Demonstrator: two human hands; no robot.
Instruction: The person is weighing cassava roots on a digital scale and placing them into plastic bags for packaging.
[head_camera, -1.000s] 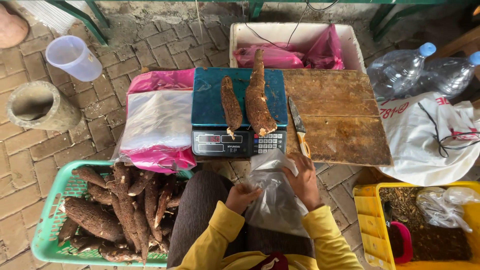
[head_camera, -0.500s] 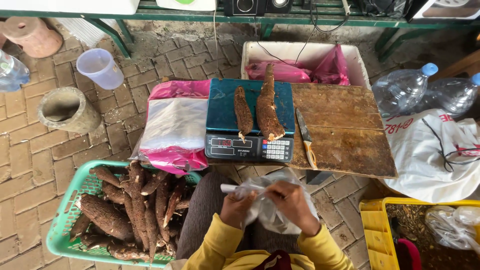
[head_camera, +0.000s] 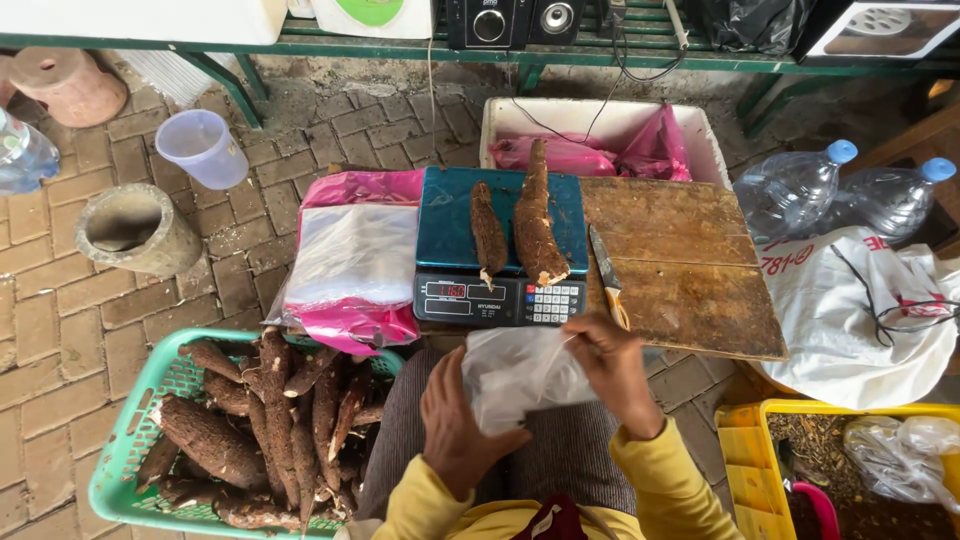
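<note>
Brick-paved floor (head_camera: 60, 330) underfoot, low wooden tabletop (head_camera: 690, 270) ahead carrying a digital scale (head_camera: 500, 255) with two cassava roots (head_camera: 515, 225). Over the lap, both hands closed on a clear plastic bag (head_camera: 520, 375): left hand (head_camera: 455, 420) pinching the lower edge, right hand (head_camera: 615, 365) gripping the top. Likely featherlight, limp, slippery; best taken at the mouth's rim, pulled apart. Green basket (head_camera: 125, 460) of more roots at left.

brick-paved floor (head_camera: 60, 330), green metal bench (head_camera: 600, 55) behind.
</note>
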